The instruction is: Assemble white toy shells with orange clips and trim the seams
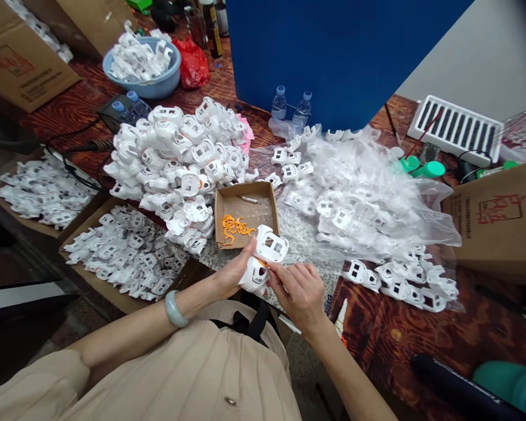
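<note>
My left hand (234,270) grips a white plastic housing (263,257) just above my lap. My right hand (297,290) is closed against the lower right side of that housing, its fingertips pressing near a small orange piece at its edge. Directly behind the housing sits a small open cardboard tray (228,202) holding several orange rubber rings (235,227) and a thin pen-like stick (249,200). A pale green bangle (174,309) circles my left wrist.
A tall heap of white housings (179,158) rises to the left; more lie in a clear plastic bag (363,193) to the right and in a row (403,283) by the table edge. Cardboard boxes of parts (123,251) sit low left. A blue basin (142,61) and water bottles (291,108) stand behind.
</note>
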`<control>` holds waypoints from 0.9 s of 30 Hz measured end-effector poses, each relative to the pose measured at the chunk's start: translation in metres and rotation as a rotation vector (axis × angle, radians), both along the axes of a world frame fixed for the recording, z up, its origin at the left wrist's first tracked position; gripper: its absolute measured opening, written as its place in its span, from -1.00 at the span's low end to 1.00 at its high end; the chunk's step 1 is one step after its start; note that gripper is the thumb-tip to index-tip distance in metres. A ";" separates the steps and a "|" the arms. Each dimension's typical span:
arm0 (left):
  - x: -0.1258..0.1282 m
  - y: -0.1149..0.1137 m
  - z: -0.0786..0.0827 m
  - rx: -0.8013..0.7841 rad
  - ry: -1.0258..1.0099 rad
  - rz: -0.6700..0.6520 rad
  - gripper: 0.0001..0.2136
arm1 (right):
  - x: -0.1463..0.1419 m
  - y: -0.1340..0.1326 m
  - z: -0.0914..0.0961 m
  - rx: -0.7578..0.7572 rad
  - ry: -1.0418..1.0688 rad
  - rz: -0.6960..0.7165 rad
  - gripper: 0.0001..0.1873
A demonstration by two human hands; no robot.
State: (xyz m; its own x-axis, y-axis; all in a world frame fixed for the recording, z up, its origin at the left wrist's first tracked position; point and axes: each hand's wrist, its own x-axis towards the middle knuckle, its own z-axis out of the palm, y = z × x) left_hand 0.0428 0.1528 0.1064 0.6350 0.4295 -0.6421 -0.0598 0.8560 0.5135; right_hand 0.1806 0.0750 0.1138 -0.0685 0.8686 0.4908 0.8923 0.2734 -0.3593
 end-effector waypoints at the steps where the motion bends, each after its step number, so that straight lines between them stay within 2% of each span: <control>1: -0.001 0.001 0.000 -0.005 0.000 0.006 -0.41 | -0.001 0.002 0.001 -0.001 -0.015 0.007 -0.88; 8: -0.012 0.009 0.006 -0.007 0.009 0.014 -0.40 | -0.007 0.018 0.004 0.005 -0.064 0.078 -0.90; 17: -0.021 0.011 0.001 -0.013 0.005 -0.032 -0.35 | -0.012 0.026 0.000 0.027 -0.071 0.140 -0.94; 27: -0.024 0.013 -0.005 -0.032 0.042 0.050 -0.40 | -0.017 0.023 -0.005 -0.047 -0.099 0.147 -0.87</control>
